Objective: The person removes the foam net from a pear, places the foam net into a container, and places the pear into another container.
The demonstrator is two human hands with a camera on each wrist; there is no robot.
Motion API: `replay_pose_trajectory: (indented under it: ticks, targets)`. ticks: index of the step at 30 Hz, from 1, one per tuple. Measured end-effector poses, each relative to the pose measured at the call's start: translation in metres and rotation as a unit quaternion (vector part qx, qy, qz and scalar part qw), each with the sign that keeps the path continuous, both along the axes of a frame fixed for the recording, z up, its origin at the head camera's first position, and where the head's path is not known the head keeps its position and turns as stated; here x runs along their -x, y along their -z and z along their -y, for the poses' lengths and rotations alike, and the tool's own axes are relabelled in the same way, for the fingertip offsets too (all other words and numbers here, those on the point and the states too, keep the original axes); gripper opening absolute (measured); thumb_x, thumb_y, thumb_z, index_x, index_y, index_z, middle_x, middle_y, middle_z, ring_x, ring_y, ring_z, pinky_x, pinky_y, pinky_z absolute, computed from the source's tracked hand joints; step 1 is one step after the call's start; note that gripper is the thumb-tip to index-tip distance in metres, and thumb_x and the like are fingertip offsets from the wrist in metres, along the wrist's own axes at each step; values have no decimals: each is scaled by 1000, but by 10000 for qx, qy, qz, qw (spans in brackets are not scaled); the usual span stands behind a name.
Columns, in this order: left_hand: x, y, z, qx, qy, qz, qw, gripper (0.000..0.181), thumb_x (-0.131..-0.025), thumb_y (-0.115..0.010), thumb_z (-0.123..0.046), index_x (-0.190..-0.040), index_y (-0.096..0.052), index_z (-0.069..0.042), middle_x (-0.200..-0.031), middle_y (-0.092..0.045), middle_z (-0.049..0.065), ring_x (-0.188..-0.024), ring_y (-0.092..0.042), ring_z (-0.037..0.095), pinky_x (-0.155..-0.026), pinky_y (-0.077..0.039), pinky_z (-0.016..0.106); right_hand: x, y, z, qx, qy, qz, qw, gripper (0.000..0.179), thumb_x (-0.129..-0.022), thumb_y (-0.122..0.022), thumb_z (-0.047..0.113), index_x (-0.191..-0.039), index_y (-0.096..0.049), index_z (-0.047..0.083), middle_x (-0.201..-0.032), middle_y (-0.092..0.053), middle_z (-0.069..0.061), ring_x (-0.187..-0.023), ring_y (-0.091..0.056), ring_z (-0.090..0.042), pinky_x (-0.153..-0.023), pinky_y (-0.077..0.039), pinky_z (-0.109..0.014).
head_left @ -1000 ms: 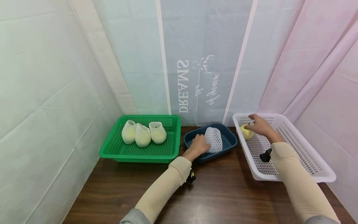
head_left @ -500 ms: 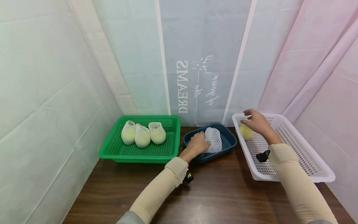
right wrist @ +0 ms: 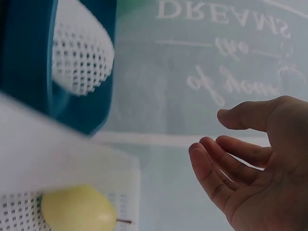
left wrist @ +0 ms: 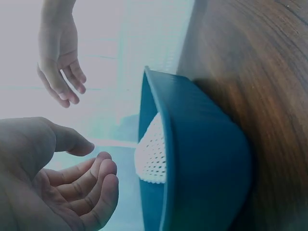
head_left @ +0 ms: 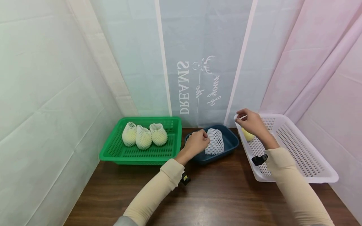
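My left hand [head_left: 196,142] hovers over the left part of a small blue basin [head_left: 230,142], with nothing between its loosely bent fingers. A white foam fruit net [head_left: 215,142] lies in that basin, just right of the fingertips. My right hand [head_left: 250,122] is raised above the left rim of a white basket [head_left: 305,150]; its thumb and fingers are apart and hold nothing. Below it a yellow pear [right wrist: 79,209] with a dark stem rests in the white basket, partly hidden by the hand in the head view.
A green basket [head_left: 113,154] at the left holds 3 foam-netted pears [head_left: 143,138]. All containers stand on a brown wooden table [head_left: 215,194]. A printed cloth backdrop [head_left: 198,37] hangs close behind them.
My left hand has lifted off the foam net and drawn slightly left. The right hand has moved left and up from over the pear toward the white basket's left rim.
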State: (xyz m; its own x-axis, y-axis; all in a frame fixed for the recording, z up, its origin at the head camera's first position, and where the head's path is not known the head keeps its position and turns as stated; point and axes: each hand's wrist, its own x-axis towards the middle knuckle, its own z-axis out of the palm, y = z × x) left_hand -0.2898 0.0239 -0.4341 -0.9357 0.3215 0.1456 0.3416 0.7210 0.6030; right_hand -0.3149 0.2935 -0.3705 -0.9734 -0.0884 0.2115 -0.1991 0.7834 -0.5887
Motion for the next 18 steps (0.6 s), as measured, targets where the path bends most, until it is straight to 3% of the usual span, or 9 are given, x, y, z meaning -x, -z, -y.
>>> replay_pose_trajectory:
  ticks: [18]
  targets:
    - [-12,-23,35,-327,-43,-310,9990,15,-106,-64,-23,-112,-71,-10,-87,-72,0,-68,-62,9,-65,-53,27,-21,2,54,426,-312,-370,9979,36,-105,-65,13,-136,-61,-5,-122,-71,-27,-111,-71,-45,-93,-58,-57]
